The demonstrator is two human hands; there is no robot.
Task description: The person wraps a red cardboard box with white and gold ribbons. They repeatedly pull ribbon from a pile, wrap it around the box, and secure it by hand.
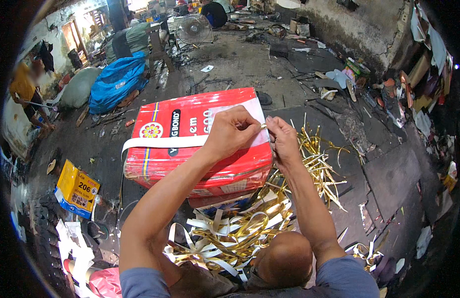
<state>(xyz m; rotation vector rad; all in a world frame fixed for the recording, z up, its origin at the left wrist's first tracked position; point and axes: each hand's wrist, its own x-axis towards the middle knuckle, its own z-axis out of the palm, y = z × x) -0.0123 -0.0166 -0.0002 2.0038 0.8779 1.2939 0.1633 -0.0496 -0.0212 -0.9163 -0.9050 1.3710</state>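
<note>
A large red box [205, 175] with clear tape over it stands in front of me, and a flat white strip [165, 142] lies across its top. The strip hangs over the box's left edge and runs under my left hand [231, 130]. At the box's right edge my left thumb and fingers pinch a small gold end of a strip. My right hand [282, 140] pinches that same end from the other side, its fingers closed. Between my legs and beside the box lie heaps of gold and white strips [245, 238].
A yellow and blue packet [77, 189] lies on the floor at left. Farther off are a blue tarp bundle [118, 84] and a standing fan [195, 30]. Scraps [339, 79] litter the floor along the right wall. A person in yellow [23, 87] is at far left.
</note>
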